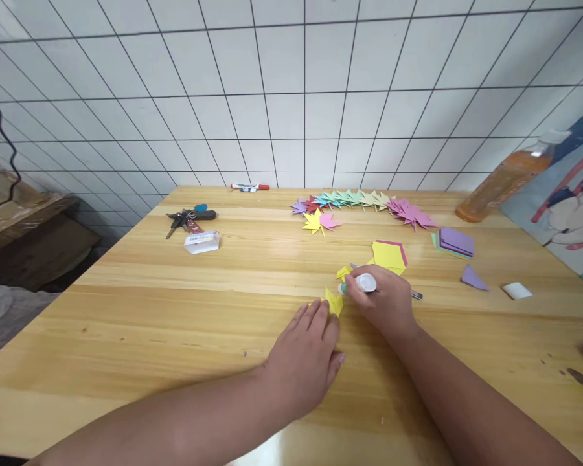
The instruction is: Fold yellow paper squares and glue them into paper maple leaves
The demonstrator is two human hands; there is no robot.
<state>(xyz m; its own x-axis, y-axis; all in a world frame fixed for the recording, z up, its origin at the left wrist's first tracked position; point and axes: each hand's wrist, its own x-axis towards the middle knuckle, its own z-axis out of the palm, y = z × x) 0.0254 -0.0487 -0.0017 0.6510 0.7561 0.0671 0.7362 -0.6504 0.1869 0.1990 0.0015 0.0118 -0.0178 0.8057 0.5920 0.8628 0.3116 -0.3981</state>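
Note:
My left hand (pixel 308 356) lies flat on the table, fingers stretched out over a folded yellow paper piece (pixel 335 302) and partly covering it. My right hand (pixel 386 301) is closed around a small white glue stick (pixel 366 283), whose greenish end points left, close to the folded paper. Whether that end touches the paper I cannot tell. Beside the right fingers lies another yellow folded piece (pixel 343 273). Under the right hand is a slim metal tool (pixel 416 295), mostly hidden. Just beyond it sits a stack of yellow paper squares (pixel 388 254) with a dark pink sheet beneath.
Folded paper leaves stand in a colourful row (pixel 352 199), with a yellow and pink leaf (pixel 320 222) before them. Purple-topped paper squares (pixel 457 241), a purple triangle (pixel 475 277) and a drink bottle (pixel 508 178) are right. Keys (pixel 189 219), a white box (pixel 202 242) and a marker (pixel 250 188) lie left.

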